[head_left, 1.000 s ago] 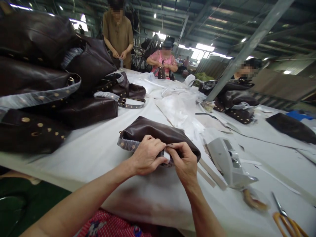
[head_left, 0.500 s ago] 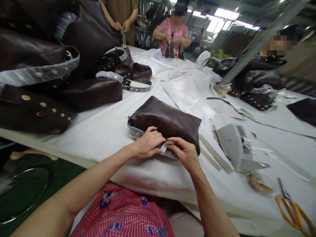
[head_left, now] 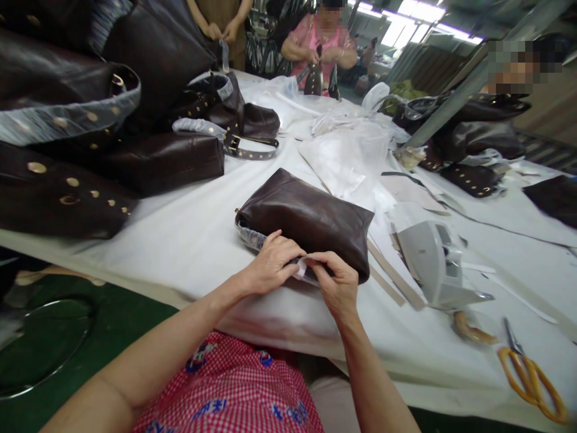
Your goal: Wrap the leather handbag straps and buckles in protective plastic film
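A dark brown leather bag (head_left: pixel 311 219) lies flat on the white table (head_left: pixel 189 240) in front of me. Its near edge is wrapped in clear film. My left hand (head_left: pixel 273 261) rests on that edge with fingers curled, pinching a small white strip (head_left: pixel 301 266). My right hand (head_left: pixel 336 282) pinches the same white strip from the other side, thumb and fingers closed on it. The two hands almost touch.
A pile of brown studded bags (head_left: pixel 90 138) fills the left of the table. A grey tape dispenser (head_left: pixel 435 261) and orange-handled scissors (head_left: pixel 529 376) lie to the right. Clear plastic sheets (head_left: pixel 347 156) lie beyond the bag. Three other people work at the far side.
The view has tilted down and moved closer; the bag sits a little higher in the frame. Both hands stay pinched on the white strip at the bag's near edge.
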Tool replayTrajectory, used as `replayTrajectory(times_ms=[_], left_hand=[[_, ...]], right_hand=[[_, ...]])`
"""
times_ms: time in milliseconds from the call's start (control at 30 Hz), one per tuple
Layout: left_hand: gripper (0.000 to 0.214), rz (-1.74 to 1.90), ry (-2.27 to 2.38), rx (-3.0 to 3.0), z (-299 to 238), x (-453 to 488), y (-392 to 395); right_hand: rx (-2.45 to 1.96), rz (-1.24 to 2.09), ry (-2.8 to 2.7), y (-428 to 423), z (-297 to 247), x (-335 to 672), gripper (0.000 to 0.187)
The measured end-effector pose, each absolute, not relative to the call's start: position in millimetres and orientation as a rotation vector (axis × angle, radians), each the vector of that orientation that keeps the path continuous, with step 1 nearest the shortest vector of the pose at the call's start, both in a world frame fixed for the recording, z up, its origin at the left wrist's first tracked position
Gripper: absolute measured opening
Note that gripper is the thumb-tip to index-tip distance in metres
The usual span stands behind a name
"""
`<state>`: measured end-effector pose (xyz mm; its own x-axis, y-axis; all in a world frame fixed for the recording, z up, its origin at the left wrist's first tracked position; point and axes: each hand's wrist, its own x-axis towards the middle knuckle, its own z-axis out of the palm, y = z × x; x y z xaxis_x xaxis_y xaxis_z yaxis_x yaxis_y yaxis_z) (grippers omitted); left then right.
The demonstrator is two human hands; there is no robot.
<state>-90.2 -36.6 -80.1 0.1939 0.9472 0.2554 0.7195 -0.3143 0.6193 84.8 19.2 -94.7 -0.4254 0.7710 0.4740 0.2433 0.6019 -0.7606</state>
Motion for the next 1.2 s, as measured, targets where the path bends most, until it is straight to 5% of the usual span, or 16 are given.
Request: replayTrajectory(times_ms=[1200], left_hand=[[0.023,0.777,1.631,2.062,-86.9,-87.3,-29.2]], right_hand=[[-0.532,0.199,-2.227,12.2,-125.4,94.3,0.024]])
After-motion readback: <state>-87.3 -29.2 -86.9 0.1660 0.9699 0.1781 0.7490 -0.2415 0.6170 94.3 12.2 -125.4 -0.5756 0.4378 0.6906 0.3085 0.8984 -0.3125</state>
